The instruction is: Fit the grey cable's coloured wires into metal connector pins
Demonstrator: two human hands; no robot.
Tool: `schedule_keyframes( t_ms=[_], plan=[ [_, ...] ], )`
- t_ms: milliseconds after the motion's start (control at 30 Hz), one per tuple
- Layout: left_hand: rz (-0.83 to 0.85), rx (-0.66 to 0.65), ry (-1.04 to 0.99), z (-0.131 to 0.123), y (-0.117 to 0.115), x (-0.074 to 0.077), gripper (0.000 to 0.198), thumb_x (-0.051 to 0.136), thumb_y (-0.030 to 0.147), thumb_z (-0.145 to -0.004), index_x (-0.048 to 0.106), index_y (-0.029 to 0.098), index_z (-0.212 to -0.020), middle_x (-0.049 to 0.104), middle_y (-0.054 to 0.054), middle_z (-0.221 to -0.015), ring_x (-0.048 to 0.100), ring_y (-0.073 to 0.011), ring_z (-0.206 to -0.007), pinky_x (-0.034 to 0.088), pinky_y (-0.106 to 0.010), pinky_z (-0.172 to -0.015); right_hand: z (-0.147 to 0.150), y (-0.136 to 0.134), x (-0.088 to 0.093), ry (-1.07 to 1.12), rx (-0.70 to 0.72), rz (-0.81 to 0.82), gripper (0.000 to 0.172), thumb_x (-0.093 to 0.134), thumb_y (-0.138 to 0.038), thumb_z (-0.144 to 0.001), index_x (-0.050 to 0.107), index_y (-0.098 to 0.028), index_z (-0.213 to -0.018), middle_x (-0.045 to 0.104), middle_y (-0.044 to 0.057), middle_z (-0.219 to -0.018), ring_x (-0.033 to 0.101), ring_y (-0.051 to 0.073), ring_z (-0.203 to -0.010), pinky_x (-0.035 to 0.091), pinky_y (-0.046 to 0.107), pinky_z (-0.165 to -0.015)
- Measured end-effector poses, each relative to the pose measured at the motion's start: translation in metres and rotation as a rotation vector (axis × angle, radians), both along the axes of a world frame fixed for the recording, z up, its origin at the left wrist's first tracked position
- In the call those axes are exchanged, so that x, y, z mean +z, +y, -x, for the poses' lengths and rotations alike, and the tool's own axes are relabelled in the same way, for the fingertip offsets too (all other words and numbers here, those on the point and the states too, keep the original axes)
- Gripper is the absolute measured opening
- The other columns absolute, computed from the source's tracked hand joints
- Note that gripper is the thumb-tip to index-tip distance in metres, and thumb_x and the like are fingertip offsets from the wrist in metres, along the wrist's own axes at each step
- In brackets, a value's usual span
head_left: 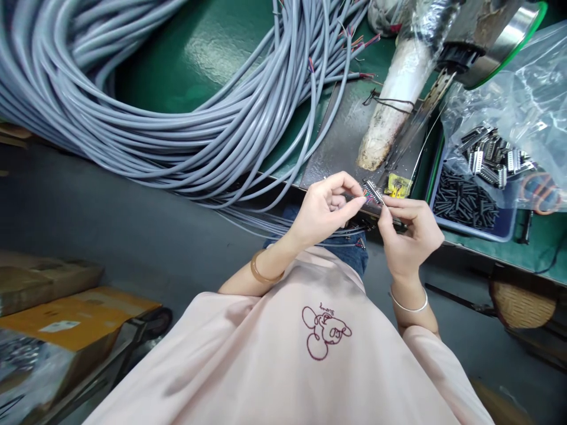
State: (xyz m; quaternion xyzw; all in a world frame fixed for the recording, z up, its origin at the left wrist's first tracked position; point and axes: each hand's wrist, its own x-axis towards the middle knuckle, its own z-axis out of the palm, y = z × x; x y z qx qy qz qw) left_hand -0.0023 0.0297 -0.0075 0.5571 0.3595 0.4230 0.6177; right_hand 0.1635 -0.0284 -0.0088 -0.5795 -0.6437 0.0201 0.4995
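Note:
Above my lap, at the edge of the bench, both my hands meet at a small metal multi-pin connector (373,192). My left hand (330,203) pinches thin coloured wires (367,196) that run to the connector's pins. With thumb and forefinger my right hand (410,227) grips the connector's near end. Just behind the connector lies a yellow piece (398,186) in clear wrap. A soldering station with a white, stained tube (390,106) and a thin metal rod stands over the dark plate (325,156) beyond my hands. Fingertips hide part of the wires.
A large bundle of grey cables (190,136) spreads over the green bench (212,53) on the left. To the right, a blue bin (505,230) holds short black tubes and a plastic bag of metal connectors (491,156). A spool (514,44) stands behind. Cardboard boxes (80,319) sit lower left.

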Motion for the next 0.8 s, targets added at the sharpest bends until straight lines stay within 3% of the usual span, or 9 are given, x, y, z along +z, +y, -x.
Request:
schedule_keyframes(
  t_ms=[100, 267, 433, 800],
  plan=[
    [-0.021, 0.015, 0.017, 0.000, -0.004, -0.003, 0.014, 0.069, 0.028, -0.090, 0.065, 0.015, -0.085, 0.067, -0.002, -0.079, 0.048, -0.0032, -0.047, 0.035, -0.020, -0.044, 0.000, -0.001, 0.002, 0.090, 0.015, 0.081, 0.013, 0.073, -0.013, -0.085, 0.065, -0.023, -0.085, 0.076, 0.000, -0.092, 0.074, 0.016, -0.085, 0.061, 0.028, -0.068],
    [-0.311, 0.177, 0.221, -0.005, -0.004, 0.002, 0.008, 0.068, 0.018, -0.088, 0.066, 0.015, -0.080, 0.066, 0.002, -0.070, 0.038, -0.0035, -0.049, 0.031, -0.022, -0.048, 0.001, 0.002, 0.002, -0.079, 0.024, -0.029, 0.017, 0.074, -0.009, -0.082, 0.065, -0.022, -0.086, 0.077, 0.000, -0.093, 0.075, 0.016, -0.088, 0.061, 0.033, -0.080],
    [-0.497, 0.238, 0.325, -0.008, -0.001, 0.006, 0.008, 0.066, 0.011, -0.087, 0.066, 0.016, -0.081, 0.070, 0.001, -0.074, 0.047, -0.0060, -0.054, 0.038, -0.022, -0.055, 0.000, 0.006, 0.001, -0.155, 0.021, -0.063, 0.017, 0.073, -0.010, -0.084, 0.064, -0.024, -0.089, 0.077, 0.001, -0.096, 0.075, 0.016, -0.089, 0.062, 0.032, -0.079],
    [-0.616, 0.249, 0.407, -0.008, 0.002, 0.015, 0.010, 0.063, 0.007, -0.088, 0.065, 0.016, -0.083, 0.072, 0.000, -0.079, 0.054, -0.0079, -0.058, 0.045, -0.022, -0.064, -0.001, 0.015, 0.003, -0.150, 0.019, -0.091, 0.020, 0.075, -0.009, -0.083, 0.067, -0.025, -0.092, 0.077, 0.000, -0.097, 0.075, 0.016, -0.088, 0.062, 0.032, -0.079]
  ],
)
